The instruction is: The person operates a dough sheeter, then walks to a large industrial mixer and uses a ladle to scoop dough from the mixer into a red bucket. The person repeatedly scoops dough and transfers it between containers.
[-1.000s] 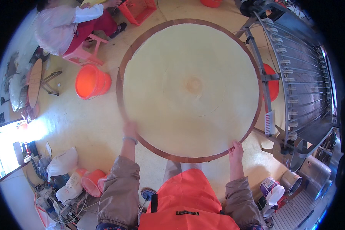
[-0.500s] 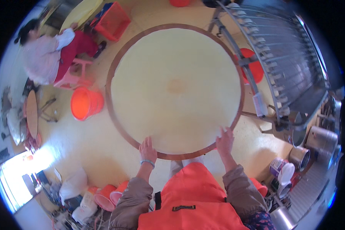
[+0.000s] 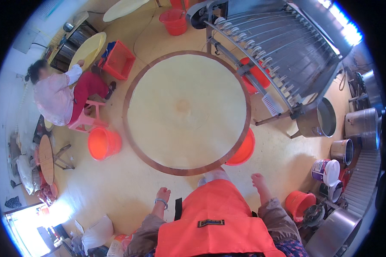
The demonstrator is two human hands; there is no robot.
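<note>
A large round board (image 3: 244,141) with a brown rim stands in front of me. A thin pale-yellow sheet (image 3: 188,132) covers almost all of it, with a faint tan spot near the middle. My left hand (image 3: 162,195), a bracelet at its wrist, hangs below the board's near left edge with its fingers curled in and nothing seen in them. To the right, my right hand (image 3: 258,180) is also clear of the rim, its fingers loosely curled and holding nothing visible. A red apron (image 3: 214,214) covers my front.
At the upper left a person (image 3: 53,92) sits on a pink stool by a yellow round sheet (image 3: 88,49). Red buckets (image 3: 105,143) stand around the board, one (image 3: 243,150) partly beneath it. A metal rack (image 3: 278,55) fills the upper right. Pots (image 3: 341,152) line the right side.
Both my hands have come off the board's near edge and drawn back toward me, their fingers now curled. The board sits farther off and left in view; more of the room shows.
</note>
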